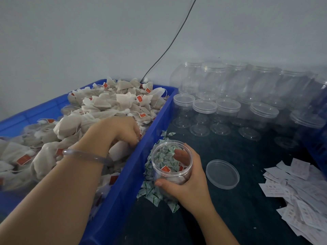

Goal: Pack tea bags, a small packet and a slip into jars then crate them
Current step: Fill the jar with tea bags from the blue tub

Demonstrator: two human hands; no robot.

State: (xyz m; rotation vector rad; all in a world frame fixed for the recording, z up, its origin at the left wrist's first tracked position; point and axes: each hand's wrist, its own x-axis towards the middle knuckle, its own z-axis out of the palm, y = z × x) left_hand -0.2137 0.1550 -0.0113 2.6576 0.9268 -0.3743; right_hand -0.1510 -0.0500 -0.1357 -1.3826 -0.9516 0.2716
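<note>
My right hand (190, 183) grips an open clear jar (170, 161) on the dark table; a few tea bags with red tags lie inside it. Its lid (222, 174) lies flat just to the right. My left hand (120, 133) reaches into the blue crate (154, 124), fingers curled down into the heap of tea bags (113, 103) and around a bag. Small green-and-white packets (150, 193) are piled between the crate and the jar. White paper slips (297, 195) lie scattered at the right.
Several empty lidded clear jars (228, 105) stand in rows at the back right against the wall. A dark cable (169, 43) runs down the wall behind the crate. A blue object fills the far right edge.
</note>
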